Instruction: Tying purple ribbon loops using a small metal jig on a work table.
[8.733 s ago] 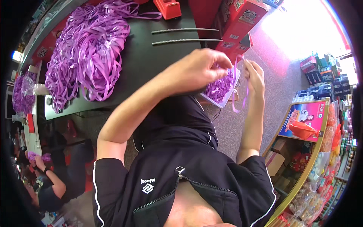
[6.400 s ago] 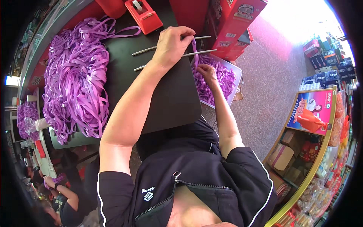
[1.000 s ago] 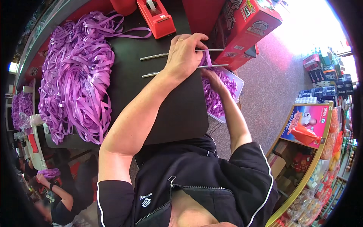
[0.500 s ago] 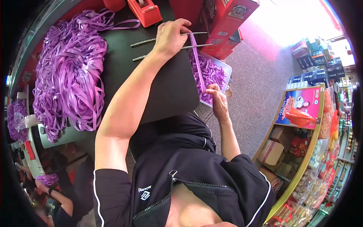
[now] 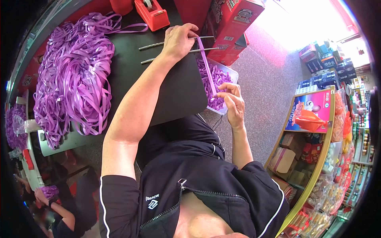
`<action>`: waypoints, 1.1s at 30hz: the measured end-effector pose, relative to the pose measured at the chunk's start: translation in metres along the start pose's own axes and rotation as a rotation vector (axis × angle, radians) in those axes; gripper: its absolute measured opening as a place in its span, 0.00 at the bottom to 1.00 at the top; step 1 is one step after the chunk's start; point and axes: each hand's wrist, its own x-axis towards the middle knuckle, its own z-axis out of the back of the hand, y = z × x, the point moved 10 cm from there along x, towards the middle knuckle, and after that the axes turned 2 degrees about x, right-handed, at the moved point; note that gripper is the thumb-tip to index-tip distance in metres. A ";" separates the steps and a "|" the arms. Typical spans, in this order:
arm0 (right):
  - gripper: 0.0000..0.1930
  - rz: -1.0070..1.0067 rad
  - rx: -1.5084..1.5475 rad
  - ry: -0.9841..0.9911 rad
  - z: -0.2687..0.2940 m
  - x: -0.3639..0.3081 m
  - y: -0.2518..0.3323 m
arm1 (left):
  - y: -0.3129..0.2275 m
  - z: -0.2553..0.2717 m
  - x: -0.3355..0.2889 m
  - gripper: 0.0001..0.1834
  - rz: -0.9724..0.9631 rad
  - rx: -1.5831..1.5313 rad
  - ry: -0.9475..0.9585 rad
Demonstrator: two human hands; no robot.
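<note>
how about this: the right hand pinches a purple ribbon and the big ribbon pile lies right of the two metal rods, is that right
Not quite: the big ribbon pile lies left of the two metal rods, as the head view shows. The right hand does pinch a purple ribbon.

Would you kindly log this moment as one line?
right hand: pinching purple ribbon; left hand: over metal rods; ribbon: straight between hands; tub: purple pieces inside; table: ribbon heap, red tape dispenser
</note>
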 end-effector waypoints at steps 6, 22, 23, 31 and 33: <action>0.13 0.088 -0.082 0.060 -0.004 0.009 0.014 | -0.002 0.001 0.000 0.19 -0.028 0.016 -0.023; 0.30 0.275 0.557 0.093 -0.005 0.123 0.038 | 0.002 0.000 -0.001 0.19 -0.030 0.025 -0.026; 0.30 0.278 0.556 0.093 -0.006 0.140 0.036 | 0.002 0.000 -0.001 0.19 -0.019 0.020 -0.015; 0.32 0.058 0.446 0.303 -0.049 0.247 -0.006 | 0.003 0.002 -0.001 0.22 0.055 0.015 -0.018; 0.30 -0.050 0.426 0.354 -0.059 0.257 -0.029 | 0.002 0.004 0.000 0.22 0.062 0.019 -0.014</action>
